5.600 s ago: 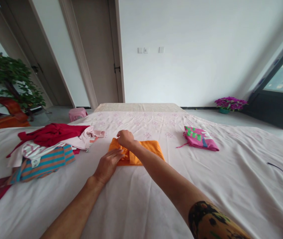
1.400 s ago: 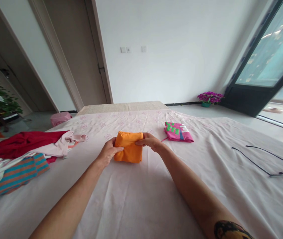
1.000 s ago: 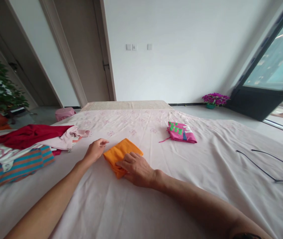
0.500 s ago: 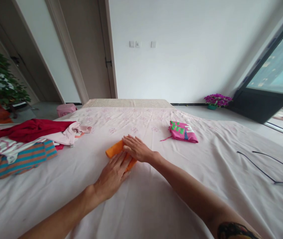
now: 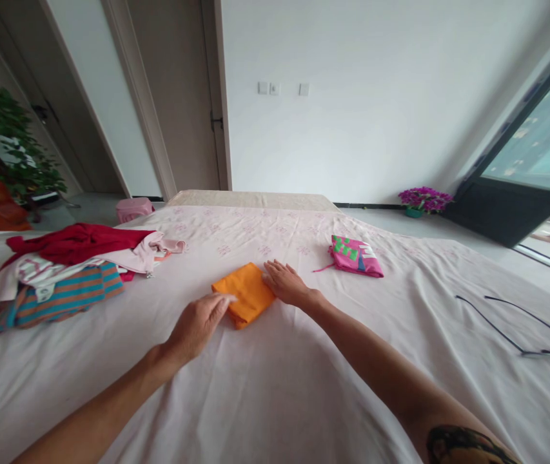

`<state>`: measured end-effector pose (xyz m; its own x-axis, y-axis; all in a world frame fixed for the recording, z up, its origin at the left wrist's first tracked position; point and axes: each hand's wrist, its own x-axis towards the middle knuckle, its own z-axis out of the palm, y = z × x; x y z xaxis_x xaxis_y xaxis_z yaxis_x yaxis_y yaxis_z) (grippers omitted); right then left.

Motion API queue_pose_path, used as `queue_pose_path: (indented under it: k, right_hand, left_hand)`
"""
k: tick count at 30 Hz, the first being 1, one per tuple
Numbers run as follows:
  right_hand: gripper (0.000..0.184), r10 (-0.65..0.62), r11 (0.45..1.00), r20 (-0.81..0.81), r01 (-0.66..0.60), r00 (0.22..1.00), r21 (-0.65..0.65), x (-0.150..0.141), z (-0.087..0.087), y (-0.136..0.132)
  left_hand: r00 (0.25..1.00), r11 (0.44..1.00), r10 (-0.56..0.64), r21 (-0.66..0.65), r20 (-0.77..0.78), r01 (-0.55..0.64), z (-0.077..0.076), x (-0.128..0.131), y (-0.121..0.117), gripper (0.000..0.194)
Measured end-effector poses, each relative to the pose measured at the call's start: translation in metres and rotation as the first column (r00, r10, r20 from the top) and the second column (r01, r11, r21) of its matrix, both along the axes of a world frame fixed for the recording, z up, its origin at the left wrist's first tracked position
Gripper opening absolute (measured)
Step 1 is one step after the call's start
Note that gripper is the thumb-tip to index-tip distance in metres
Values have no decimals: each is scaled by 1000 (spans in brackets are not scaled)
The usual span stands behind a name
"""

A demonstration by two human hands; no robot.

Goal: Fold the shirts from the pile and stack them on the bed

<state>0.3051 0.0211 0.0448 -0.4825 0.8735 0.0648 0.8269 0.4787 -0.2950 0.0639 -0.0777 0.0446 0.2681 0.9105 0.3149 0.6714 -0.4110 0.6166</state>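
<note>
- The pale sheet (image 5: pixel 275 399), lightly wrinkled, spreads beneath all the clothes and has small pink flower prints toward its far end.
- The pile of clothes (image 5: pixel 76 248) lies loosely at the left, with red on top and blue-and-brown stripes (the nearest part) below.
- The orange cloth (image 5: pixel 249 290) lies folded into a compact, flat bundle on the sheet, between the hands.
- The pink cloth (image 5: pixel 354 258), also folded, sits apart to the right, its string trailing left.
- The left hand (image 5: pixel 202 322) is partly curled at the orange cloth's left edge; whether it pinches the fabric, I cannot tell.
- The right hand (image 5: pixel 287 283) is open, fingers nearly straight, touching the orange cloth's right edge without gripping.
- The glasses (image 5: pixel 523 351) lie farther right, arms unfolded.
</note>
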Motion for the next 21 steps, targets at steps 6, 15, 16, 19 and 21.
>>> queue_pose_path:
  k: [6, 15, 16, 19, 21]
  right_hand:
    - [54, 41, 984, -30, -36, 999, 177, -30, 12, -51]
    - [63, 73, 971, 2, -72, 997, 230, -50, -16, -78]
    - [63, 76, 967, 10, -76, 997, 245, -50, -18, -78]
    - [65, 85, 957, 26, -89, 996, 277, -50, -24, -80]
    - [67, 91, 954, 31, -96, 995, 284, -50, -27, -80]
  left_hand:
    - [970, 998, 65, -23, 234, -61, 26, 7, 47, 49]
    - [981, 1000, 12, 1, -194, -12, -30, 16, 76, 48]
    - [977, 999, 38, 21, -210, -34, -34, 15, 75, 48]
    - [965, 998, 54, 52, -259, -42, -42, 12, 73, 49]
    - [956, 997, 47, 65, -289, -29, -44, 12, 74, 51]
